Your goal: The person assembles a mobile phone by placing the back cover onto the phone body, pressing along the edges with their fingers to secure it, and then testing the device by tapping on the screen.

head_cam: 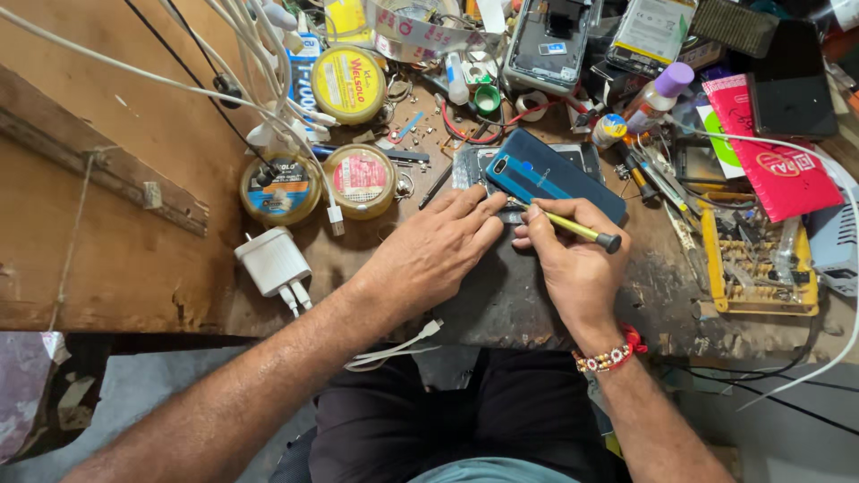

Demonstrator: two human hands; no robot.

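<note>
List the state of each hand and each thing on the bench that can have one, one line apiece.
left hand: flat, fingers pressing beside the phone
right hand: shut on the screwdriver
screwdriver: held, tip at the phone's lower edge
blue phone: back up, lying over an opened phone body
white charger: lying on the bench, cables plugged in
three round tins: lids on
yellow bit case: open
</note>
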